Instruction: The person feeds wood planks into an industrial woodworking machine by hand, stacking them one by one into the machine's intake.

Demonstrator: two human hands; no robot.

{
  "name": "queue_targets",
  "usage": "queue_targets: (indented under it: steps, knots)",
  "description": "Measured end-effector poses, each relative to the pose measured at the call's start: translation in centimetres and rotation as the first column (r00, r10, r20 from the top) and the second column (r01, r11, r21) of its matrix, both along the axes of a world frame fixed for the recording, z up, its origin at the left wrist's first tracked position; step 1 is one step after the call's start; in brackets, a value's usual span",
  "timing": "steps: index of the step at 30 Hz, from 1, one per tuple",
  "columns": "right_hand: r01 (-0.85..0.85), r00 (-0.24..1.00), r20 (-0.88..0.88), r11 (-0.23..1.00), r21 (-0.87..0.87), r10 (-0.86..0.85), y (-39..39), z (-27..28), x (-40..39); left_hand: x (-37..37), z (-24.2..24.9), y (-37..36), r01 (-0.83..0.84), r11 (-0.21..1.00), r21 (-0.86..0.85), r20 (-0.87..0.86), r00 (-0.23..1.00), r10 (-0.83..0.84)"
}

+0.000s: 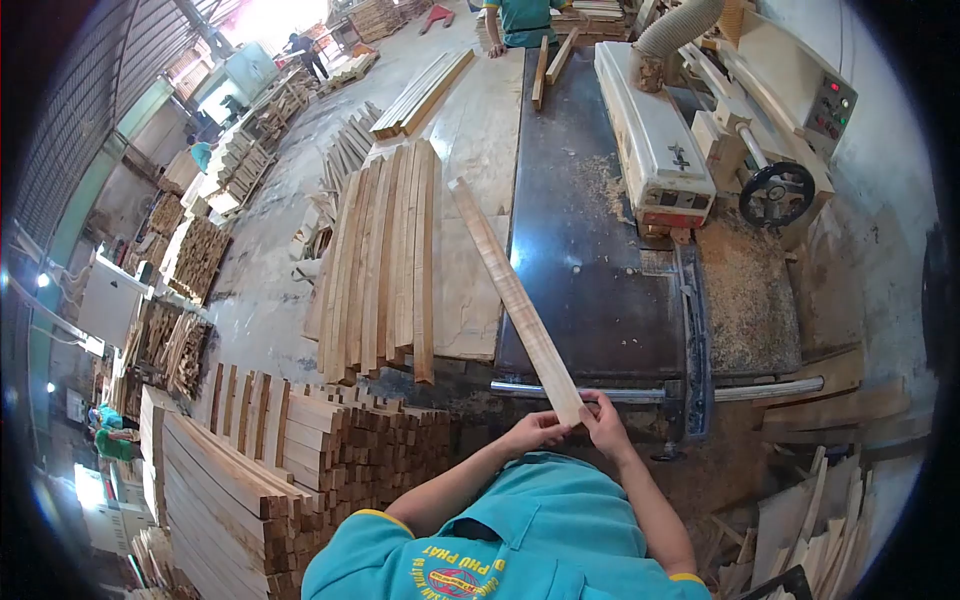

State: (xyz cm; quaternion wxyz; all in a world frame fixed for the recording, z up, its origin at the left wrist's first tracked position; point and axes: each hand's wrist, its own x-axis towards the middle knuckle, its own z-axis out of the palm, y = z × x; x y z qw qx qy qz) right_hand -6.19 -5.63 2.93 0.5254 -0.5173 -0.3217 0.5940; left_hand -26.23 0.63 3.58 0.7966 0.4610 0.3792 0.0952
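A long pale wooden board (518,300) slants away from my body, its far end lying over the plywood-topped table and its near end between my hands. My left hand (537,432) closes on the board's near end from the left side. On the right side of that same end, my right hand (604,425) grips it with the fingers wrapped round the edge. To the left of the board, a row of wooden strips (385,260) rests side by side on the table (470,290).
A saw machine (655,140) with a handwheel (777,195) stands on the dark metal table (600,310) at right. A metal rail (620,393) crosses its front. Stacked lumber (300,470) is at lower left. Across the table stands a co-worker (527,22). Offcuts (820,520) lie lower right.
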Motion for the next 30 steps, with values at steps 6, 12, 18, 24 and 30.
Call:
queue_targets:
  steps: [6, 12, 18, 24, 30]
  knots:
    - [0.209, 0.97, 0.133, 0.978, -0.012, -0.206, -5.7, -1.1, 3.7, 1.5, -1.0, 1.6, 0.177, 0.925, 0.337, -0.157, 0.979, -0.13]
    - [0.458, 0.846, 0.319, 0.889, -0.027, -0.426, -15.8, -1.2, 6.9, 5.6, 0.1, 5.1, -0.142, 0.862, 0.486, -0.179, 0.95, 0.257]
    - [0.586, 0.782, 0.364, 0.796, -0.152, -0.506, -26.8, -1.2, 6.1, 10.0, -1.7, 1.3, 0.129, 0.803, 0.582, -0.218, 0.976, 0.002]
    - [0.718, 0.679, 0.136, 0.613, -0.328, -0.722, -35.6, -1.7, 2.2, 14.3, 0.2, -0.4, 0.353, 0.763, 0.542, -0.233, 0.935, -0.267]
    - [0.768, 0.612, 0.199, 0.516, -0.38, -0.765, -38.4, -2.8, -1.0, 19.4, -0.5, -1.5, 0.454, 0.649, 0.61, -0.286, 0.89, -0.355]
